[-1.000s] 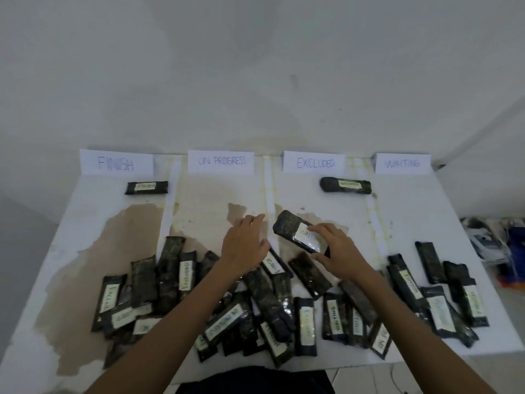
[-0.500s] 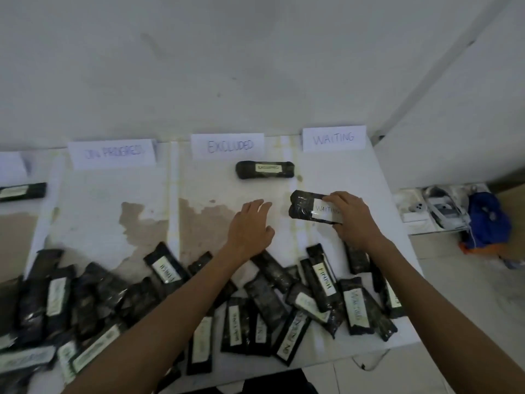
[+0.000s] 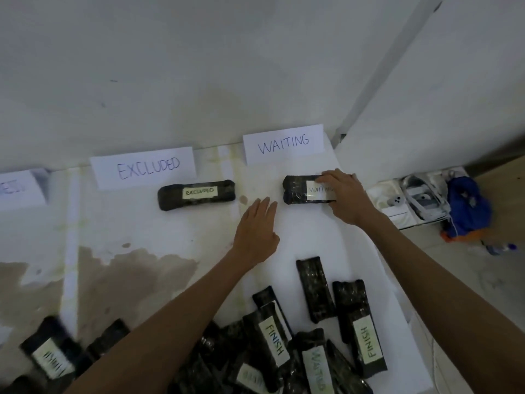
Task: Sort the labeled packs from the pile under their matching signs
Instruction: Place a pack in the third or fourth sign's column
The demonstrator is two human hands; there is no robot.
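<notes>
Fingers of your left hand lie straight and flat at centre frame, holding nothing, just right of the EXCLUDED pack that sits under its EXCLUDED sign. Further right, your right hand curls over the end of the WAITING pack, which appears to rest on the bench directly below the WAITING sign at upper right. Placement looks all but done. Next, let go and reach for the pile at the bottom of the frame, reading a label before you lift.
</notes>
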